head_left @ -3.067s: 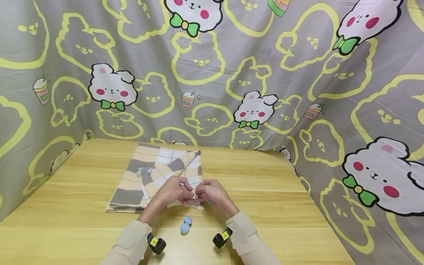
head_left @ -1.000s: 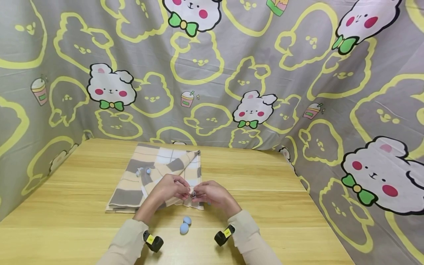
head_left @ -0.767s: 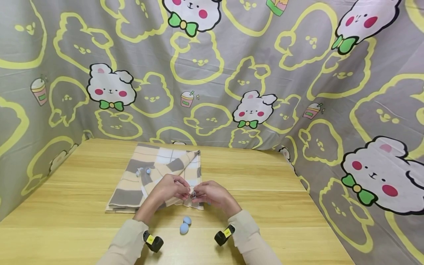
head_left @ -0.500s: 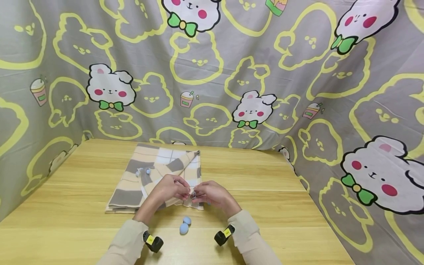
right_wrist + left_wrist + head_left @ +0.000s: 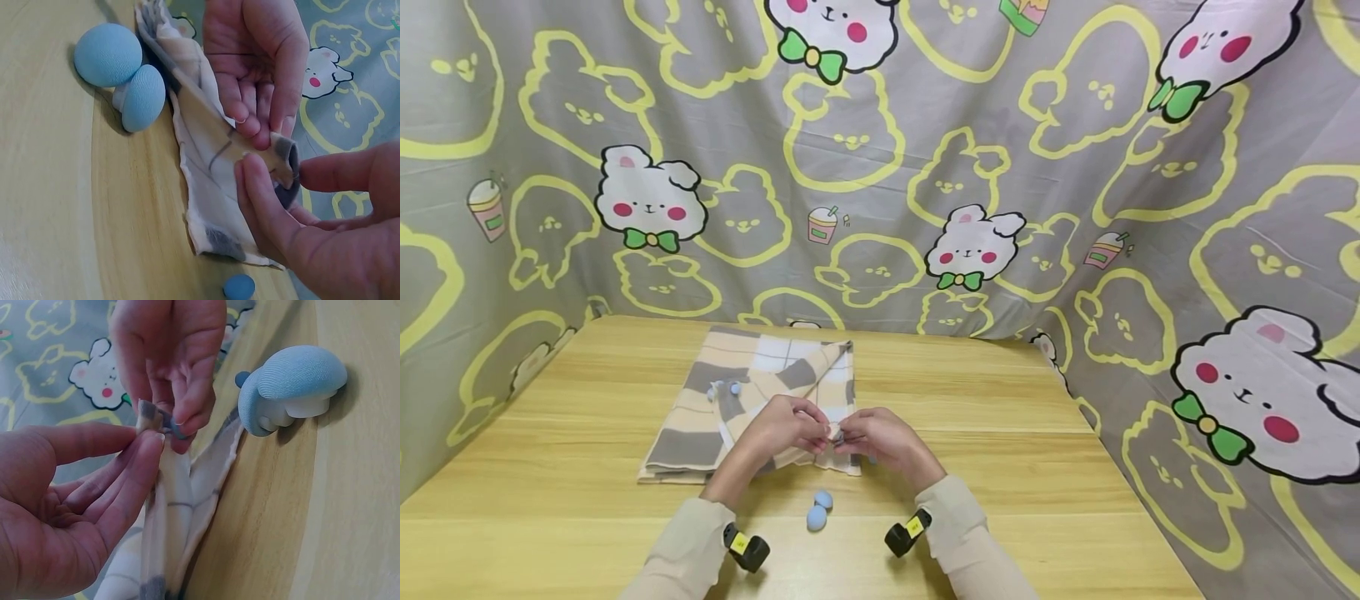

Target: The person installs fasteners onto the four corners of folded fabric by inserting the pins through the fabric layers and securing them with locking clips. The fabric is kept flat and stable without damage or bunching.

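Observation:
A folded beige, grey and white plaid blanket point(image 5: 700, 408) lies on the table, its top layer turned back. My left hand point(image 5: 786, 427) pinches the near corner of that layer between thumb and fingers. From the other side my right hand point(image 5: 883, 437) pinches the same corner, which is bunched and slightly raised. In the left wrist view a small bluish piece point(image 5: 179, 430) shows at the right fingertips, mostly hidden. Two blue mushroom-shaped pieces, one a ribbed dome point(image 5: 306, 372) with a white underside, lie touching just in front of the blanket.
A small blue ball point(image 5: 239, 287) sits beside the blanket's right near corner. More small blue pieces point(image 5: 735, 388) are on the blanket's left part. Wooden table point(image 5: 1000, 467) surrounds it, with a patterned curtain point(image 5: 880, 183) behind and at both sides.
Both hands stay nearly in place. The pinched corner has turned between the fingers: its dark part faced up half a second ago, and a paler part shows now.

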Tool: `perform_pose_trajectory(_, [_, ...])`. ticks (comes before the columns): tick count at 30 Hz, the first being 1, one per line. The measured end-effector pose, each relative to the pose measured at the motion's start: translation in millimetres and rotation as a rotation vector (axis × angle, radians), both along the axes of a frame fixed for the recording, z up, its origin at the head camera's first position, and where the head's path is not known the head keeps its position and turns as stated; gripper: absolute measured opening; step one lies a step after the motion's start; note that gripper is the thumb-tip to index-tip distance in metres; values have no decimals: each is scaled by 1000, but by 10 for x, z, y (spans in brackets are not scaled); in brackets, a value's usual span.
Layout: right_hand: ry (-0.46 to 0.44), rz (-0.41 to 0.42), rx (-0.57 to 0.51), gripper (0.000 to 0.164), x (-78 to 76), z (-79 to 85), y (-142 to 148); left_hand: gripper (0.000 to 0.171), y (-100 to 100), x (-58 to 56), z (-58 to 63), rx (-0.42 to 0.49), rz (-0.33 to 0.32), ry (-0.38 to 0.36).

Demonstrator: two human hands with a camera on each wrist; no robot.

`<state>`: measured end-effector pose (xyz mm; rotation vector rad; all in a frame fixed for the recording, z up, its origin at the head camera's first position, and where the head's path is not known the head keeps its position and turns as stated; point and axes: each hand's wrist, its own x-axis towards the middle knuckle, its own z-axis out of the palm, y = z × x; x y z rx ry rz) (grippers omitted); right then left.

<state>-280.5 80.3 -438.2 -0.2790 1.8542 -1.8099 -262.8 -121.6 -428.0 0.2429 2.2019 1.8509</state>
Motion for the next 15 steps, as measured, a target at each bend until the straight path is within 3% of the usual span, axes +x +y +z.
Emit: perform_pose_trajectory(15, [42,-74,-28,26,20,-13,-36,20,26,4,-21,12,-45,-13])
